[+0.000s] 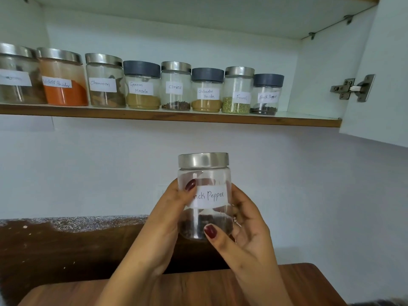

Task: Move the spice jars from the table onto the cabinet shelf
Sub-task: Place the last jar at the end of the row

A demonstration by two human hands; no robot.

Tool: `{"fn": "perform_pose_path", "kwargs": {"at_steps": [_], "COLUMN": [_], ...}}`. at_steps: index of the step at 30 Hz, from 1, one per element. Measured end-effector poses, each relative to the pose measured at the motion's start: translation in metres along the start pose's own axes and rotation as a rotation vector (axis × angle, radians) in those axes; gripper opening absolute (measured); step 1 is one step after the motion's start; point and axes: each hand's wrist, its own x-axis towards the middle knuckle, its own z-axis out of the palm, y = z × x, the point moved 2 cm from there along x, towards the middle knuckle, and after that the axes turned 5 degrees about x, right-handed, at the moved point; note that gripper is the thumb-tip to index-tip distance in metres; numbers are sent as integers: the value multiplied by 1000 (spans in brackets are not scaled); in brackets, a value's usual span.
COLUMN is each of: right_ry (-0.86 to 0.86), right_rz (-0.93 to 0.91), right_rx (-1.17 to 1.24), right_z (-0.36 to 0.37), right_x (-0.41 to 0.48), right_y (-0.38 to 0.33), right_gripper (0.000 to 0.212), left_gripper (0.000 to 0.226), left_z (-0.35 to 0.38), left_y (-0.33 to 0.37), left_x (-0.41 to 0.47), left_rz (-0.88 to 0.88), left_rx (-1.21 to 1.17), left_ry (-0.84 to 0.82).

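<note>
White handwritten paper labels stand on the jars along the shelf (pixel 176 117). From the left:

- The first jar (pixel 19 93) has a label too blurred to read.
- The orange jar (pixel 65 94) reads "…Powder", its first word unclear.
- The third jar (pixel 103 71) reads "Cinnamon".
- The fourth jar (pixel 142 101) reads "Garam Masala".
- The fifth jar (pixel 176 77) reads "Cloves".
- The sixth jar (pixel 206 105) reads "Coriander Powder".
- The seventh jar (pixel 237 85) reads "Fennel".
- The last jar (pixel 266 90) reads "Black Pepper".

The held jar (pixel 204 175), gripped by the left hand (pixel 161 228) and right hand (pixel 251 237), shows "…ack Pepper", with the left thumb over the first letters.
</note>
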Motion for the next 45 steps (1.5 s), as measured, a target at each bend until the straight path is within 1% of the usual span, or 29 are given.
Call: {"fn": "perform_pose_path", "kwargs": {"at_steps": [3,5,6,9,10,12,14,17,21,28,32,37,42,45], "right_ry": [53,100,121,173,190,228,265,295,296,295,286,257,246,249], "right_rz": [-31,-59,-75,-99,-103,-115,-133,-186,-252,-366,-371,-396,-396,-388], "right_rx": [-12,-17,-13,12,14,-1,-14,-51,-89,-160,-163,-183,-276,-320], "right_z": [-8,-14,-17,-30,-35,-46,-56,-73,-98,-140,-164,-187,-204,-216], "right_x": [2,5,6,13,16,21,27,38,60,109,143,177,203,217], "right_y": [-1,-3,-5,-12,-15,-20,-26,-32,-42,-70,-73,-75,-76,-74], "right_gripper": [83,81,81,85,88,90,86,79,80,81,76,76,76,72], "left_gripper": [41,28,26,65,71,73,74,67,69,70,71,72,69,69], "left_z": [8,13,15,20,22,27,37,55,80,122,143,160,173,178], "left_y": [3,5,6,8,7,7,6,4,4,17,19,17,12,8], "left_x": [7,15,19,20,18,19,23,33,55,114,148,183,210,224], "left_rz": [-18,5,36,192,240,322,379,419,460,549,589,630,636,657], "left_rx": [47,81,88,181,231,309,384,463,516,553,581,629,653,677], "left_ry": [-42,-6,29,70,79,96,113,81,39,23,48,96,134,148]}}
